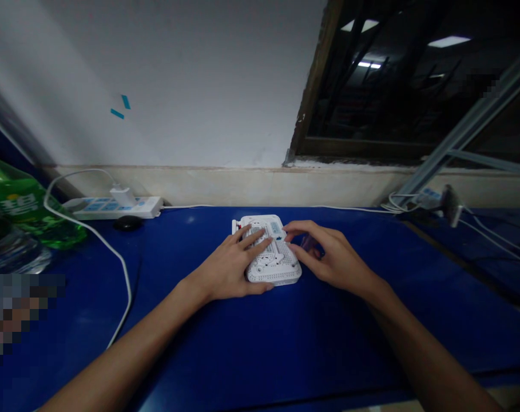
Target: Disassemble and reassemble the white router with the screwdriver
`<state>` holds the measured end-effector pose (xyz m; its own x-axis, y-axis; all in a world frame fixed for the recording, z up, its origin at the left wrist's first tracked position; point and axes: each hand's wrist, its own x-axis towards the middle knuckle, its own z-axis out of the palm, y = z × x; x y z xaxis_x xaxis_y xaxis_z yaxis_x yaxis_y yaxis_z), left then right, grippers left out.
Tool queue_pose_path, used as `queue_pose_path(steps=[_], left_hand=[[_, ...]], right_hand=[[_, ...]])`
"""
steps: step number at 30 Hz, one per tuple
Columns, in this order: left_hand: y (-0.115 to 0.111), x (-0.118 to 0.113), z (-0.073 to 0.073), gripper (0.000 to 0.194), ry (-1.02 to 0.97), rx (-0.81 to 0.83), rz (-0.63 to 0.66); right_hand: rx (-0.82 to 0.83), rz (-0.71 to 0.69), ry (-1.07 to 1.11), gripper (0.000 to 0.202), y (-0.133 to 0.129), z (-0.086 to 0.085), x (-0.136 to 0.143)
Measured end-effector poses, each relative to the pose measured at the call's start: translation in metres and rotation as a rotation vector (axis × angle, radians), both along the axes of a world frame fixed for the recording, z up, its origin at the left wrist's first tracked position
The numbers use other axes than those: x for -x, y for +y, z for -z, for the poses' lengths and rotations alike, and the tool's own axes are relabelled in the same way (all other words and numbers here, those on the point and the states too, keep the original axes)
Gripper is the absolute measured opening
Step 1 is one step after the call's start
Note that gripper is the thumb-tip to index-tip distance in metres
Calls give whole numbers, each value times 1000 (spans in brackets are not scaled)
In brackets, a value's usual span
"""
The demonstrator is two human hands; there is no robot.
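A white router-like box [281, 260] with rows of vent holes and a pale label lies on the blue table. My left hand [231, 260] rests on its left side, fingers spread over the perforated face and the thumb along the front edge. At the right edge of the box, my right hand [324, 252] is curled, thumb and index fingertips close together. A small blue piece [279, 238] shows on the box beside those fingertips. Whatever sits between them is too small to make out. A white part [234, 226] sticks out at the box's far left corner.
A white power strip [152, 207] with a plugged-in charger [123, 195] stands by the wall, its cable looping forward. Near it are a black mouse-like object [128, 223] and a green bottle [26, 200]. A metal frame [440, 146] and cables stand at right.
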<state>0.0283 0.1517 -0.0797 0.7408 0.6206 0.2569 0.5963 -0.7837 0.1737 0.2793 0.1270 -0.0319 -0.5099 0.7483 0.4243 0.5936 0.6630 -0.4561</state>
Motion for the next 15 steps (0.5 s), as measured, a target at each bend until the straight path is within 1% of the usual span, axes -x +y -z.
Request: queue_pose_path(steps=[3, 4, 9, 11, 15], left_hand=[[0, 0, -1, 99, 14, 2, -10], [0, 0, -1, 99, 13, 0, -7], [0, 0, -1, 97, -1, -32, 33], [1, 1, 0, 98, -6, -36, 36], [1, 1, 0, 99, -9, -27, 27]], right_hand=[[-26, -29, -6, 51, -2, -2, 0], [-31, -30, -13, 53, -2, -2, 1], [-23, 6, -8, 35, 1, 0, 1], [-23, 3, 10, 34, 2, 1, 0], [-43, -22, 14, 53, -2, 0, 0]])
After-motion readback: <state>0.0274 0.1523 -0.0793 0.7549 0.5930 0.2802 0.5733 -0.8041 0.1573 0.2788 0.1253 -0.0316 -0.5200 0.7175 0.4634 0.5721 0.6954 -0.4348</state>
